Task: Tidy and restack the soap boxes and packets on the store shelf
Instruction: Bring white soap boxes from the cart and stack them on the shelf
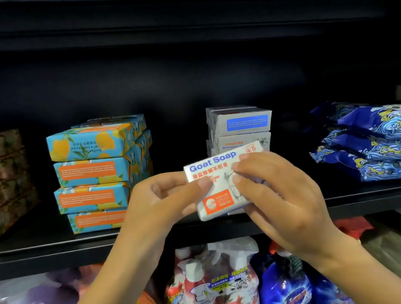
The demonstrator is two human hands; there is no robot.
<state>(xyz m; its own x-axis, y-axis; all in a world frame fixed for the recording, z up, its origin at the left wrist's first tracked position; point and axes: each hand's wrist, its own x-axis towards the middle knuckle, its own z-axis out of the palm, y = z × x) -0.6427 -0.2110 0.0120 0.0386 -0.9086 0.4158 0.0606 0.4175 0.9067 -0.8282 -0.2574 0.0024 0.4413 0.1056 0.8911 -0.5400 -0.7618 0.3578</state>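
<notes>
- Head view: both hands are on one white cardboard Goat Soap box with blue lettering and an orange square (222, 192). It's held in the air just in front of the black shelf's (53, 247) edge, label facing up.
- Left hand (160, 201) pinches the left end, thumb on top. Right hand (285, 191) grips the right side, fingers curled over the face. My guess is they're squaring it up.
- It probably goes on the stack of matching white boxes (240, 125) right behind.
- The blue-and-orange wrapped soap bars (99, 171) on the left sit staggered, and the dark blue patterned packets (378, 142) on the right are slumped.
</notes>
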